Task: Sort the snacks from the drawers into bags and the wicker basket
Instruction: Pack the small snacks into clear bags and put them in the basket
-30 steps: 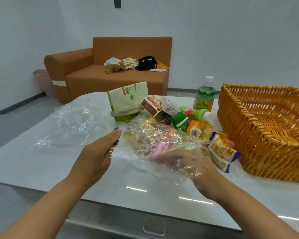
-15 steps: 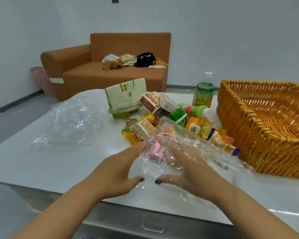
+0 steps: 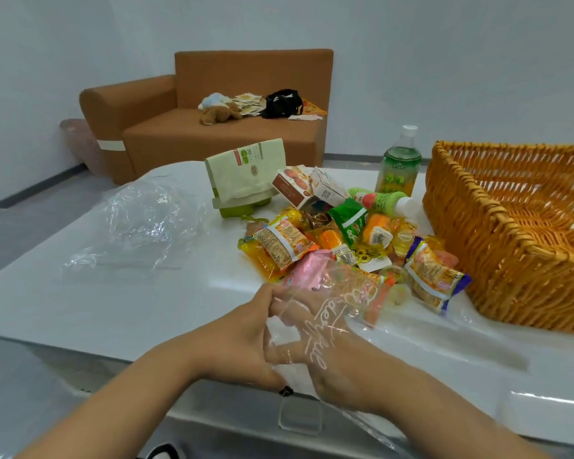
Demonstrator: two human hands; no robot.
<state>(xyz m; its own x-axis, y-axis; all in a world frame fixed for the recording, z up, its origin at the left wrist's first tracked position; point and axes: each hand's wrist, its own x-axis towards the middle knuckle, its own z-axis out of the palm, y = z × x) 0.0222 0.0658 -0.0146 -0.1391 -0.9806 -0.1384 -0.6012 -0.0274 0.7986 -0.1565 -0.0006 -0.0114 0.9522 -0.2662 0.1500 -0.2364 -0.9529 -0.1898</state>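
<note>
A pile of snack packets (image 3: 345, 240) lies in the middle of the white table (image 3: 113, 299), with small boxes (image 3: 305, 187), a pale green pouch (image 3: 242, 173) and two green bottles (image 3: 400, 164) behind it. My right hand (image 3: 325, 342) is inside a clear printed plastic bag (image 3: 355, 299), which covers it up to the wrist. My left hand (image 3: 242, 339) pinches the bag's edge beside the right fingers. Both hands are near the table's front edge, just short of the pile. The wicker basket (image 3: 478, 246) stands at the right.
A second crumpled clear bag (image 3: 140, 226) lies at the left of the table. An orange sofa (image 3: 212, 127) with a plush toy and papers stands behind, with a pink bin (image 3: 83, 144) beside it. A drawer handle (image 3: 300, 422) shows below the table edge.
The clear bag was lying over the snacks; it has been drawn toward me and now wraps my right hand. My left hand moved right and took hold of its edge.
</note>
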